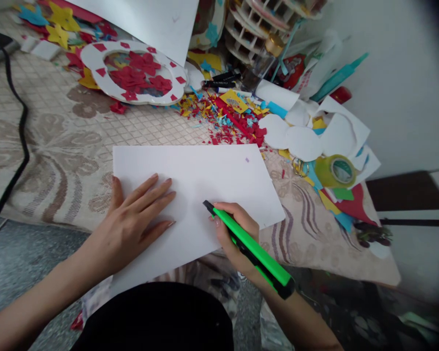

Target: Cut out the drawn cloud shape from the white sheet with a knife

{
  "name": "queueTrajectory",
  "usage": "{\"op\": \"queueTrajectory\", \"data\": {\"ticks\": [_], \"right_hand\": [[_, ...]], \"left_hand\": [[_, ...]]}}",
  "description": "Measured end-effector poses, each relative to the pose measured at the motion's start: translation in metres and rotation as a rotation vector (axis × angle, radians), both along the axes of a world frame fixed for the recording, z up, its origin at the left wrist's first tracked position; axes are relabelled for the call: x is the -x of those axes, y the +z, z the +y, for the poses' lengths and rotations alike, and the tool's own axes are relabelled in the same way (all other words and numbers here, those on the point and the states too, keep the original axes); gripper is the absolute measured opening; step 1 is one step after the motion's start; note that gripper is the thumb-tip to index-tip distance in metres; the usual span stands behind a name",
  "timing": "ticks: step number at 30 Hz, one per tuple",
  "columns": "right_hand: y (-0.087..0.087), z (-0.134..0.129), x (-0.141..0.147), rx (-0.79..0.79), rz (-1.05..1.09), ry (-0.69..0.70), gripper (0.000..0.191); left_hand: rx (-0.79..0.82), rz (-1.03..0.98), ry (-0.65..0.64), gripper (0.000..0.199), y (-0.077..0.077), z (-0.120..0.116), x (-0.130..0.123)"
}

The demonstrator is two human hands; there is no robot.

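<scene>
A large white sheet (205,170) lies on the patterned tablecloth, its near edge hanging past the table toward my lap. Flat on its left part rests my left hand (133,222), fingers spread, holding nothing. My right hand (237,229) grips a green utility knife (254,243) with black ends. The knife slants, its dark tip just over or on the middle of the sheet; whether it touches, I cannot tell. A small purple mark (247,160) shows near the sheet's upper right corner.
Beyond the sheet lie a white oval frame (91,58) with red paper flowers (131,80), paper scraps (234,117) and markers (223,84). At right are white paper circles (303,143) and a tape roll (336,170). A black cable (22,131) runs down the left.
</scene>
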State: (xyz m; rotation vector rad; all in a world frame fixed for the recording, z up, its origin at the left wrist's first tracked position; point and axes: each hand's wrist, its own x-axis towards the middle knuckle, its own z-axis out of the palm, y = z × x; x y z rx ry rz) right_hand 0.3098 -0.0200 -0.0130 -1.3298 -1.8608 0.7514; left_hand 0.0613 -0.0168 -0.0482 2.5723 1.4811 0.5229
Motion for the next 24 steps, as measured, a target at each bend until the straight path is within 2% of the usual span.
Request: {"op": "queueTrajectory", "data": {"ticks": [6,24], "right_hand": [[0.0040,-0.0009,0.0018,0.009,-0.010,0.005,0.021],[-0.0016,-0.0014,0.0069,-0.055,-0.015,-0.034,0.021]], "left_hand": [[0.002,0.000,-0.001,0.039,0.0001,0.0004,-0.0002],[-0.059,-0.061,-0.011,0.041,-0.0074,0.0019,0.0000]]}}
